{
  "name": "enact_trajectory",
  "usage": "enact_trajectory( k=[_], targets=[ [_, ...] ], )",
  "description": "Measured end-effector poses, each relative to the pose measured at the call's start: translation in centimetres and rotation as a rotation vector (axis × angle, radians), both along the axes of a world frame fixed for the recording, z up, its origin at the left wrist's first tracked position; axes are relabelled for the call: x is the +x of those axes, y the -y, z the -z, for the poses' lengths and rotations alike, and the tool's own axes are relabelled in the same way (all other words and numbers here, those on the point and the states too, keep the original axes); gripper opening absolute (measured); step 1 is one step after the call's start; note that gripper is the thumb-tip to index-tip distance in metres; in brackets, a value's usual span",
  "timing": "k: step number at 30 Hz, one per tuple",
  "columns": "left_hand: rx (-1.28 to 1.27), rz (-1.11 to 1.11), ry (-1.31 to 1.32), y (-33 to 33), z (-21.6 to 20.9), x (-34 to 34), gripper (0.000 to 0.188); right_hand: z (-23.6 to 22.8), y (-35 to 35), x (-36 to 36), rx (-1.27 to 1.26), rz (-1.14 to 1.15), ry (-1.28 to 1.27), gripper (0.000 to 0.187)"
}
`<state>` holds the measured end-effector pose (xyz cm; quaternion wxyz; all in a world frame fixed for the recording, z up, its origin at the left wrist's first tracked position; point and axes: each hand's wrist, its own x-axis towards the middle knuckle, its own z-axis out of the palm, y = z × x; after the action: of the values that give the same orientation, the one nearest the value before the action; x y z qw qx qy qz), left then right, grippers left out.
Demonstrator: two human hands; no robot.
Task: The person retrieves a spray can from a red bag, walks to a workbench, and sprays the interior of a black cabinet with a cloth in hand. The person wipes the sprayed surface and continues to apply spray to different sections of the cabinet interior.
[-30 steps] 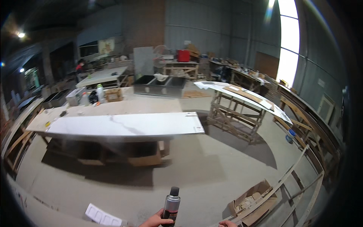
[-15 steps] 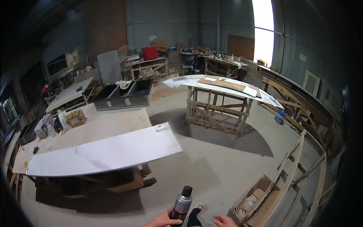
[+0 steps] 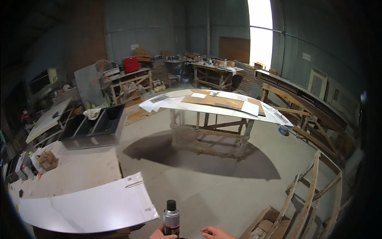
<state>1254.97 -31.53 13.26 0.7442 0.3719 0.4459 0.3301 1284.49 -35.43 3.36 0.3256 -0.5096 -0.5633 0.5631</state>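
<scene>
Upright in my left hand (image 3: 162,234) is a silver and dark spray can (image 3: 172,221) with a black cap on top. My fingers wrap round its lower part at the bottom edge of the view. To the right of the can, my right hand (image 3: 215,232) has its fingers stretched out and holds nothing. Left of the can lies a long white marbled slab (image 3: 87,205) on a pale worktable (image 3: 79,163), with the slab's corner close to the can in the picture. Clear tape or film covers part of that slab's right end.
Ahead, a white-topped table (image 3: 159,104) on wooden trestles bears brown boards and paper sheets. A dark open-compartment unit (image 3: 95,131) stands left. Wooden frames (image 3: 310,199) and a cardboard box (image 3: 262,223) lie right. A blue bucket (image 3: 283,130) sits on the floor beyond.
My view has turned rightward and moved closer to the trestle table, so the marbled slab now sits lower and further left. The spray can stays in my left hand.
</scene>
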Motion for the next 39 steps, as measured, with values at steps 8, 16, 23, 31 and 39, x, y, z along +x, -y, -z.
enact_trajectory(
  k=[8, 16, 23, 31, 39],
  targets=[
    [0.031, 0.016, 0.019, -18.6, 2.2, 7.8, 0.050, -2.8, -11.2, 8.0, -0.190, 0.065, 0.135, 0.034],
    [0.081, 0.695, -0.060, -36.2, 2.8, 24.5, 0.073, -0.3, -14.9, 17.9, -0.071, 0.631, 0.184, 0.031],
    [0.139, 1.005, 0.203, -36.2, 5.6, 50.6, 0.070, -4.4, -18.1, 31.8, 0.055, 1.068, -0.062, 0.042],
    [0.630, 1.277, 0.003, -33.1, 3.5, 76.2, 0.075, -5.4, -17.9, 55.3, 0.124, 1.136, -0.086, 0.060],
    [0.928, 1.299, 0.124, -38.1, 6.8, 93.5, 0.072, -7.4, -21.9, 70.6, 0.067, 1.278, -0.317, 0.052]
  ],
)
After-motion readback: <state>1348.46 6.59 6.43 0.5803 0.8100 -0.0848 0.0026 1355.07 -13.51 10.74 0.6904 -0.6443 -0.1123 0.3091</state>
